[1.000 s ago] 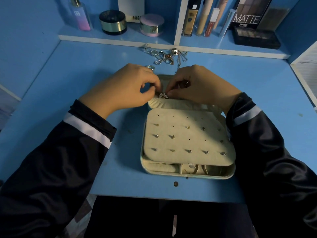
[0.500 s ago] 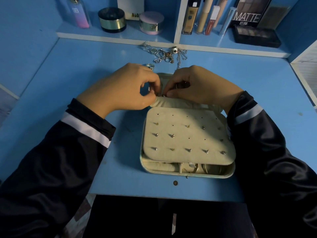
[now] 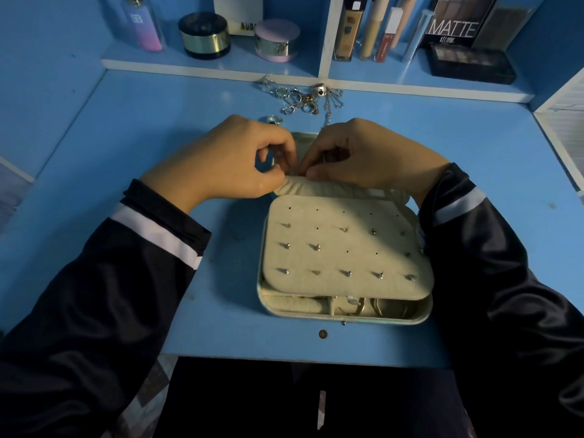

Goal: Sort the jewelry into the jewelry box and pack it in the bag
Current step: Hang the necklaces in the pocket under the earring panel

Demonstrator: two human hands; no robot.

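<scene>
An open cream jewelry box (image 3: 344, 319) lies on the blue desk. Its padded earring panel (image 3: 344, 248) holds several studs. At the box's far end runs a padded roll (image 3: 335, 188). My left hand (image 3: 227, 159) and my right hand (image 3: 366, 156) meet fingertip to fingertip over the roll's left end. Both pinch a small silver piece there, and the fingers hide it. Loose jewelry (image 3: 303, 98) lies in a pile beyond the hands, with a single ring (image 3: 273, 120) just past my left knuckles. No bag is in view.
A shelf behind the desk carries cosmetic jars (image 3: 203, 34), a bottle (image 3: 143, 25), tubes and a dark palette (image 3: 472, 63). A shelf side wall (image 3: 559, 121) stands on the right. A small brown screw head (image 3: 322, 334) sits near the desk's front edge.
The small sparkling piece showed between my fingertips a second ago; now my fingers have closed over it at the roll. Hands have barely shifted.
</scene>
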